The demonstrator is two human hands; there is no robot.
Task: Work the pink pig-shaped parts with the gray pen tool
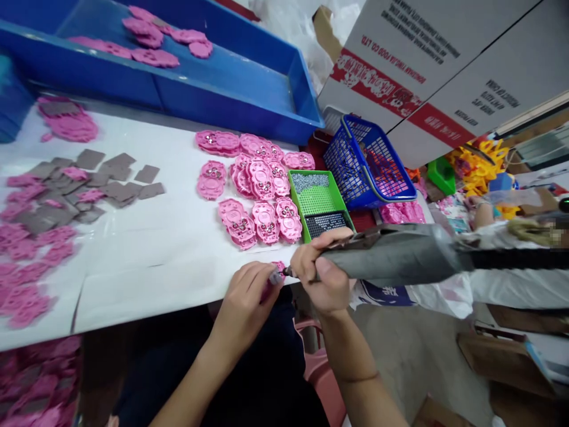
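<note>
At the table's near edge my left hand [246, 296] is closed around a pink plastic part [279, 267], most of it hidden by the fingers. My right hand [324, 270] grips a grey power screwdriver [391, 255] lying almost level. Its tip meets the pink part beside my left fingertips; whether a screw sits there is too small to tell. Just beyond my hands lie several pink plastic parts with shiny metal pieces [265, 220]. Behind my right hand stands a green tray [317, 201], with small silvery pieces in one section and dark ones in another.
A long blue bin [231, 89] with pink pieces spans the back. Grey flat plates [120, 166] and pink parts [22, 284] cover the table's left. A blue basket [351, 166] and a large carton [427, 77] stand at right. Below is a red plastic stool [322, 379].
</note>
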